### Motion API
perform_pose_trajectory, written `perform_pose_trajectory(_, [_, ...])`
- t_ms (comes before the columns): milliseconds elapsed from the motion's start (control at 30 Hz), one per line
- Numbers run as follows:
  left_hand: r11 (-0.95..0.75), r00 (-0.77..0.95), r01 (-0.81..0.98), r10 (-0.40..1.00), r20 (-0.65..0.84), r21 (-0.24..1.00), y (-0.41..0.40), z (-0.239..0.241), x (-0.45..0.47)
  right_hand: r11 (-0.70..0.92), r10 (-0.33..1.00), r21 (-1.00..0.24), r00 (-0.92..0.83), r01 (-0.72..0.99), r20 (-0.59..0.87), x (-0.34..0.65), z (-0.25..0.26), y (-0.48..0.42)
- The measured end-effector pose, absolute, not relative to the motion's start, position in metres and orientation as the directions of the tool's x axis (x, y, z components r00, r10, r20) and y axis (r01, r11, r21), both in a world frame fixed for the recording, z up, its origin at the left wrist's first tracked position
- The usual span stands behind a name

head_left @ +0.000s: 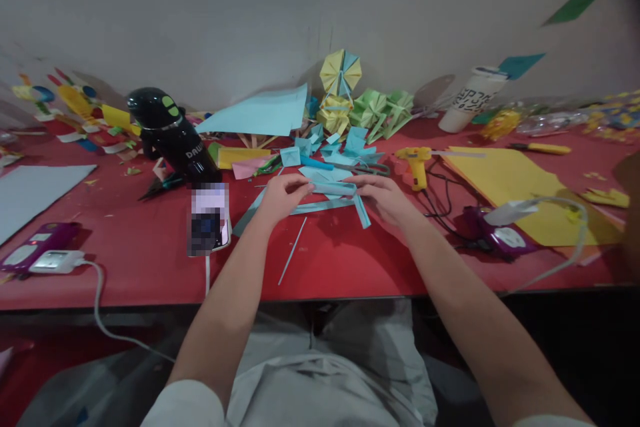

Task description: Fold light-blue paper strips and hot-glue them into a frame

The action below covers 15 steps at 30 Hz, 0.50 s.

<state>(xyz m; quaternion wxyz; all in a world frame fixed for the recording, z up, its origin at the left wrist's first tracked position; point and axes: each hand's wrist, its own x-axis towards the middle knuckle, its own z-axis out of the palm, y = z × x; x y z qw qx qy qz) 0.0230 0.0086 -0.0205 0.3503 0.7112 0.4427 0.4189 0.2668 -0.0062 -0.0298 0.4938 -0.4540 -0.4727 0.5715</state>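
Both of my hands work a folded light blue paper strip (333, 190) just above the red table (150, 253). My left hand (280, 199) pinches the strip's left end, fingers closed on it. My right hand (384, 199) grips the right end, where a blue tail hangs down toward the table. Longer blue strips run out under my hands to the lower left. Several small blue folded pieces (320, 147) lie just beyond my fingers.
A yellow glue gun (416, 163) and yellow sheet (520, 187) lie to the right. A black bottle (173, 137) and a phone (209, 217) stand to the left. Paper fans (345, 90), a large blue sheet (260, 113) and a white cup (470, 100) sit at the back.
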Motion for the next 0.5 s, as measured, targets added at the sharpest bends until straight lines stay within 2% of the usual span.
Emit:
perform_pose_trajectory(233, [-0.308,0.302,0.206,0.923,0.239,0.929,0.0083,-0.0222,0.0242,-0.119,0.99,-0.993,-0.08,-0.012,-0.118,0.2729,-0.0325,-0.0036])
perform_pose_trajectory(367, [-0.302,0.322,0.211,0.92,0.225,0.93,0.0084,-0.0217,0.0241,-0.076,0.995,-0.996,-0.066,0.048,-0.079,0.2718,-0.0303,-0.0047])
perform_pose_trajectory(500, [-0.304,0.308,0.171,0.92,0.242,0.937,0.011,-0.0218,0.0241,-0.037,0.995,-0.999,-0.088,0.011,-0.037,0.27,-0.0284,-0.007])
